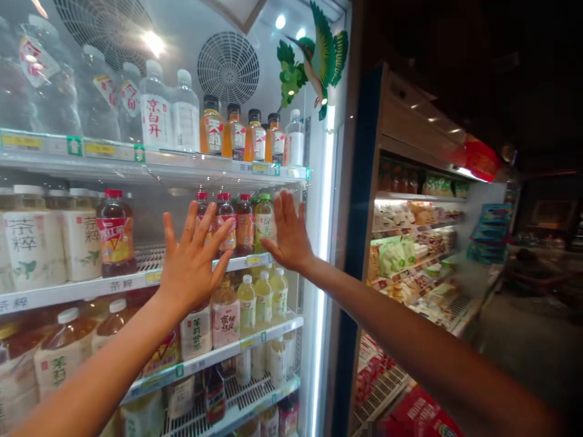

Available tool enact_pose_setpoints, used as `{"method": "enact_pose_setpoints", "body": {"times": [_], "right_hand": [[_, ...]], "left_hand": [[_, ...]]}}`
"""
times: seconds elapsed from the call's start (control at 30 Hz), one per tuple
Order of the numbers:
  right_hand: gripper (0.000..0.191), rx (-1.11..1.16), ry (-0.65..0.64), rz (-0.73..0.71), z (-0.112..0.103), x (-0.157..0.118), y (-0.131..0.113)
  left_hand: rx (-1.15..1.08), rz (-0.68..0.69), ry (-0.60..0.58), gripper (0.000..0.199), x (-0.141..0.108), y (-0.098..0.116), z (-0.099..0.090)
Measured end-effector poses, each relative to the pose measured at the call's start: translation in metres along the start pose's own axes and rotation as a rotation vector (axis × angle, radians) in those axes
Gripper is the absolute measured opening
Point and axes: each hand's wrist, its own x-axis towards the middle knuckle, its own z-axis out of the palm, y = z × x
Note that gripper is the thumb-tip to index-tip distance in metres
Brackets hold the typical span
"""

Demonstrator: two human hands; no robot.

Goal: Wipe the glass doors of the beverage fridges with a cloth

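- Here, the left hand and right hand press palm-forward, side by side, against the glass door of a lit drinks cooler.
- The fingers of both hands are spread apart, gripping nothing.
- Behind the glass, red-capped bottles stand on a white shelf level with the hands.
- To the right stands an open-fronted grocery display case.

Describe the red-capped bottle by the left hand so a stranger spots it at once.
In the glass-doored drinks fridge, find the second shelf down. Just left of the left hand stands a dark bottle with a red-and-yellow label, its red cap unlike its pale neighbours' white caps.
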Motion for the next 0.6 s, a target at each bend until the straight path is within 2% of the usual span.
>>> {"method": "enact_pose_setpoints", "body": {"times": [0.1, 0.13, 0.17, 0.27, 0.3, 0.33, 0.37, 0.43, 0.5, 0.53, 0.57, 0.6], "right_hand": [[0.102, 0.006, -0.12, -0.291, -0.001, -0.015, 0.017], [0.102, -0.005, -0.132, -0.315, -0.003, -0.015, 0.03], [0.1, -0.018, -0.114, -0.265, -0.004, -0.014, 0.046], [0.091, -0.038, 0.045, 0.084, -0.004, -0.005, 0.088], [0.09, -0.032, 0.084, 0.153, -0.003, -0.005, 0.092], [0.091, -0.02, 0.1, 0.155, -0.002, -0.006, 0.089], [0.094, -0.007, 0.086, 0.091, 0.0, -0.009, 0.082], [0.101, 0.017, -0.006, -0.168, 0.001, -0.017, 0.062], [0.104, 0.019, -0.1, -0.418, 0.0, -0.016, 0.053], [0.103, 0.011, -0.109, -0.458, -0.001, -0.01, 0.056], [0.102, -0.001, -0.084, -0.423, -0.003, 0.0, 0.063], [0.1, -0.013, -0.029, -0.322, -0.004, 0.013, 0.073]], "left_hand": [[0.018, -0.019, 0.017, 0.066, 0.012, 0.018, 0.016], [0.025, -0.029, 0.025, 0.065, 0.016, 0.021, 0.019], [0.031, -0.039, 0.033, 0.064, 0.019, 0.024, 0.022], [0.056, -0.05, 0.047, 0.066, 0.024, 0.026, 0.027], [0.067, -0.048, 0.048, 0.067, 0.025, 0.027, 0.028], [0.081, -0.044, 0.046, 0.069, 0.025, 0.027, 0.028], [0.098, -0.039, 0.044, 0.07, 0.025, 0.027, 0.029], [0.133, -0.029, 0.036, 0.072, 0.024, 0.028, 0.029], [0.166, -0.012, 0.029, 0.073, 0.025, 0.027, 0.025], [0.18, -0.004, 0.027, 0.074, 0.026, 0.026, 0.021], [0.191, 0.003, 0.027, 0.075, 0.028, 0.025, 0.017], [0.203, 0.007, 0.031, 0.075, 0.03, 0.022, 0.011]]}}
